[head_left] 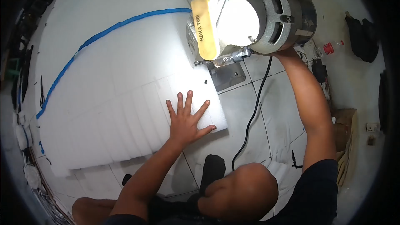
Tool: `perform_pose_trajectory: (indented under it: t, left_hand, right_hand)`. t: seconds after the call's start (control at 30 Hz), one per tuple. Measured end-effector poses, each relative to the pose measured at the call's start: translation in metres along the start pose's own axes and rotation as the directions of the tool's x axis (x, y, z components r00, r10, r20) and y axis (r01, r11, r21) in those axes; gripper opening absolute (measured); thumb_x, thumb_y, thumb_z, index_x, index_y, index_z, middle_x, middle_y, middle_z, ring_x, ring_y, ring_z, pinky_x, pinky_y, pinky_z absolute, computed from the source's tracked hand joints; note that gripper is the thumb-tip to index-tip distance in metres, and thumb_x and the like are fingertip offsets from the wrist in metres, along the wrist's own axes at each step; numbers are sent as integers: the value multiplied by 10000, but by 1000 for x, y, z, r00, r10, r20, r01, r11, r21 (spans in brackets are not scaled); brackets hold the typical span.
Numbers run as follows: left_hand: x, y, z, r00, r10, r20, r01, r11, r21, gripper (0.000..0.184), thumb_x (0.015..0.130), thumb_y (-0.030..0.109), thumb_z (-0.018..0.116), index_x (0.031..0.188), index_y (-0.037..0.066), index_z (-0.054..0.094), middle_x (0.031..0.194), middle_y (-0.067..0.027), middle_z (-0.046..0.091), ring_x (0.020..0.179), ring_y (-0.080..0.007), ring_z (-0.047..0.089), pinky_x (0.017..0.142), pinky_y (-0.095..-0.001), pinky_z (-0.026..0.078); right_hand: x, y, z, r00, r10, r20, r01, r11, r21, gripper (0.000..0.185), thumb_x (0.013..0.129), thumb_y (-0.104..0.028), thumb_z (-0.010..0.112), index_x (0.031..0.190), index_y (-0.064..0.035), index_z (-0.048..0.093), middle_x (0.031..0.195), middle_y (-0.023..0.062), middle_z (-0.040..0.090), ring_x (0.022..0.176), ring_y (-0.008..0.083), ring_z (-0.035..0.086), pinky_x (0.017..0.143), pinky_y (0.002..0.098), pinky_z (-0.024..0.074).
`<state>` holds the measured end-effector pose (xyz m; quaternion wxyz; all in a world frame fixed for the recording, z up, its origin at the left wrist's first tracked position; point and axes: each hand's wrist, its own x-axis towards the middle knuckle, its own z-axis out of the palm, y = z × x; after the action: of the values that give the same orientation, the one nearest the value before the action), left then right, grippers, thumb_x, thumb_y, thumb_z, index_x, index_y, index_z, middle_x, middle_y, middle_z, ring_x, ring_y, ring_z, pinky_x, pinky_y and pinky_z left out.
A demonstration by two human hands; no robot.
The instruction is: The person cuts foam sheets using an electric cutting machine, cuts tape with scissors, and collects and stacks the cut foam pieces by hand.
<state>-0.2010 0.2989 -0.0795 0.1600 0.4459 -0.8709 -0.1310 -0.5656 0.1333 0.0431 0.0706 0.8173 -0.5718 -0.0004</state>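
Note:
My left hand (184, 123) lies flat with fingers spread on a thick white padded stack (116, 100), near its right front corner. At the stack's right edge stands an electric cloth-cutting machine (266, 21), with a round grey motor housing and a metal base plate (228, 77) on the floor. A yellow label on it reads "HAKA TOM" or similar. My right arm reaches up to the machine's right side; only part of my right hand (285, 53) shows below the motor, its fingers hidden behind it. A bright light glares on the housing.
A blue strip (112, 27) curves across the stack to the machine. The black power cord (254, 116) runs over the tiled floor (266, 141) toward my knee. At right lie a red-labelled bottle (328, 48), a black bag-like item (361, 37) and brown material (346, 141).

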Motion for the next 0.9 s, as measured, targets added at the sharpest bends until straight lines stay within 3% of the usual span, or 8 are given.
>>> perform_pose_trajectory:
  t: [0.37, 0.9]
  left_hand:
    - [2, 1, 4, 1000, -7, 9, 7, 1000, 19, 816, 757, 779, 623, 1443, 345, 541, 1572, -266, 320, 1454, -511, 247, 1101, -763, 49]
    - [-1, -1, 4, 999, -1, -38, 1, 1000, -23, 813, 750, 739, 667, 1437, 322, 552, 1575, -267, 313, 1474, -499, 203, 1093, -768, 90]
  right_hand:
    - [-5, -9, 7, 997, 40, -66, -38, 999, 28, 622, 837, -377, 741, 1348, -86, 541, 1391, 138, 550, 1260, 335, 534, 1046, 417, 445]
    - [1, -26, 11, 992, 44, -119, -39, 998, 44, 611, 846, -377, 726, 1351, -89, 540, 1391, 138, 551, 1267, 332, 531, 1050, 421, 441]
